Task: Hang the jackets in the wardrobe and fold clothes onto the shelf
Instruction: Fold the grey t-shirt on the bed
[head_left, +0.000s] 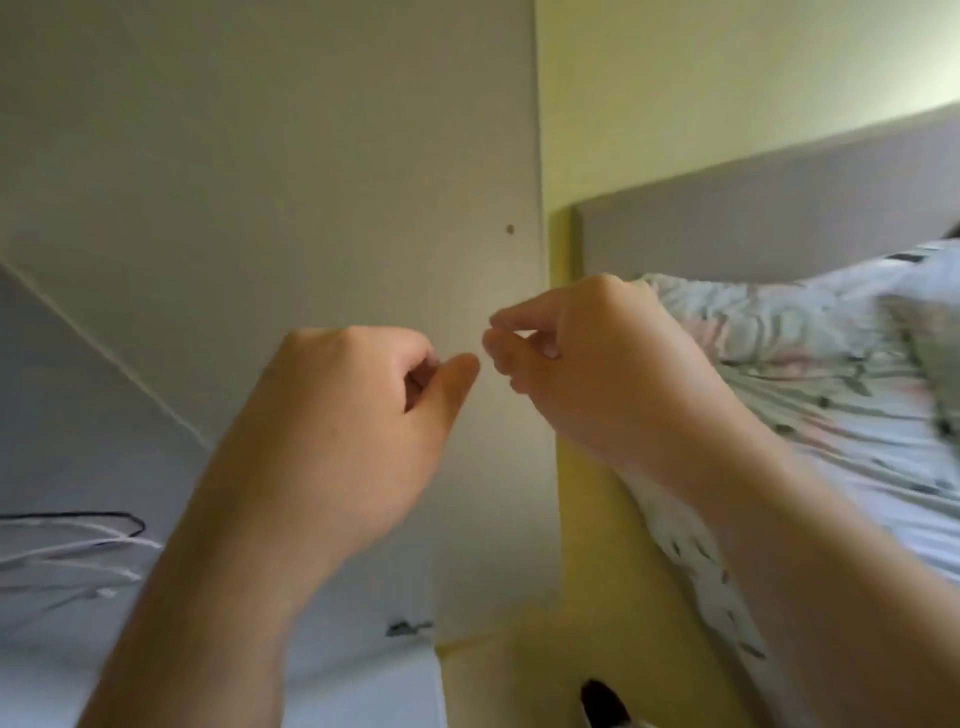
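Bedroom corner, dim and slightly blurred. Nearest, at centre frame, the left hand (337, 415) has its fingers curled with nothing visible in it. The right hand (582, 364), just beside it, pinches its fingertips together; whether anything thin sits between them I cannot tell. No jacket shows. Wire hangers (78, 551) lie at lower left on a pale surface (363, 675). Behind stands the wardrobe panel (311, 182), with patterned bedding (831, 389) and a grey headboard (753, 218) at right. The step looks like fetching a hanger: lift one cleanly, freeing its hook from the others, before taking a garment.
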